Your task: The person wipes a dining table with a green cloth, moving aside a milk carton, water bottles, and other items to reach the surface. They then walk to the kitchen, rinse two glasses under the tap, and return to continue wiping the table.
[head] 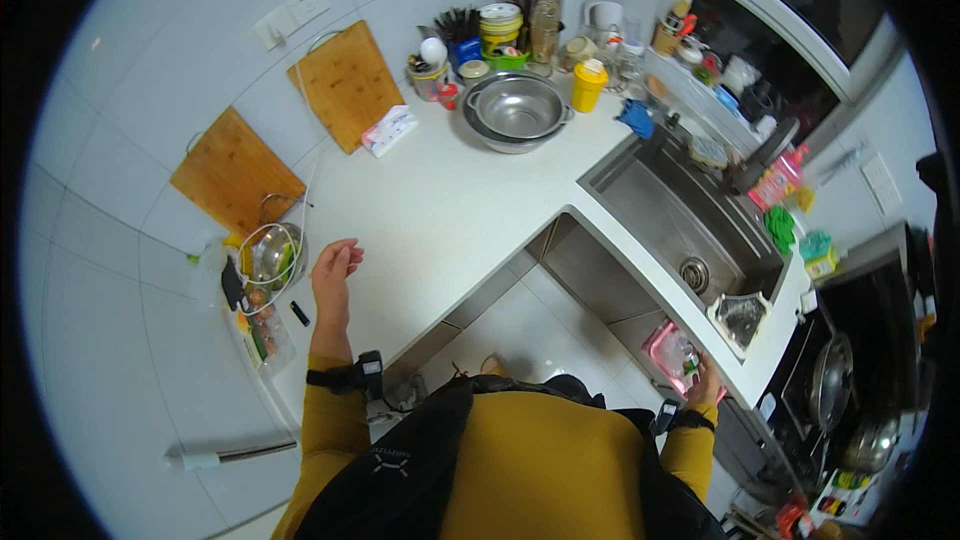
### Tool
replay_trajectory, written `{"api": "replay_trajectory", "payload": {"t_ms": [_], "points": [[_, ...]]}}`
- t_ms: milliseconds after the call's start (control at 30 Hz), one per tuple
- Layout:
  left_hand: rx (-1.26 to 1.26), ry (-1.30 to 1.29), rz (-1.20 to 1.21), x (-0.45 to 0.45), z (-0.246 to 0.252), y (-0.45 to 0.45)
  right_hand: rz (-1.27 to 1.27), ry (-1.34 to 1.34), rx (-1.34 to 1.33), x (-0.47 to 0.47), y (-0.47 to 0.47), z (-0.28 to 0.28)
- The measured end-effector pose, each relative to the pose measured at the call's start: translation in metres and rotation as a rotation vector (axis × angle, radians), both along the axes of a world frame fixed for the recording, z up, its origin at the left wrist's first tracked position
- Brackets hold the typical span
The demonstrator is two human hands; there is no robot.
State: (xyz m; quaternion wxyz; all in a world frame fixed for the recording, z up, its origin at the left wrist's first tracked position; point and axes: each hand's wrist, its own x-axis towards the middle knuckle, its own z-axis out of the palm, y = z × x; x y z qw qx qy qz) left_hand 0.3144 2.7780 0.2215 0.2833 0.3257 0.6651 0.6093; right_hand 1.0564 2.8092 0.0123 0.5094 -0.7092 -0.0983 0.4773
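My left hand (335,277) hovers over or rests on the left part of the white countertop (450,217), its fingers curled loosely with nothing visible in them. Close by, to its left, lie a small black object (299,313), a metal bowl (276,255) with a white cable over it, and clear packs of food (266,330). Below the counter's edge, under the sink side, my right hand (703,384) is at a pink plastic bin (664,360) with clear plastic and a small green item inside. Whether its fingers grip the bin's rim or something in it is unclear.
Nested metal basins (521,109) stand near the back, beside a yellow lidded container (589,86). Two wooden cutting boards (349,86) lean on the tiled wall. The sink (675,217) is at the right, with a white-rimmed tray (739,321) at its corner. A stove with a pan (831,382) is beyond.
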Motion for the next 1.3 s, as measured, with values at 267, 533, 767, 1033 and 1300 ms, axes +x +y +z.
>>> {"api": "replay_trajectory", "payload": {"t_ms": [267,533,767,1033,1300], "points": [[-0.086,-0.134,0.09,0.004,-0.021,-0.013,0.325,0.021,0.128,-0.059,0.107,0.074],[-0.072,-0.012,0.576,0.041,-0.004,-0.156,1.044,0.09,0.182,-0.227,0.263,0.086],[-0.13,-0.049,1.099,0.203,0.008,-0.314,1.71,0.283,0.094,-0.396,0.279,0.083],[-0.119,-0.019,1.659,0.395,-0.008,-0.469,2.229,0.201,-0.054,-0.538,0.106,0.087],[0.091,-0.149,1.893,0.477,-0.077,-0.612,2.361,0.123,-0.197,-0.564,-0.136,0.114]]}}
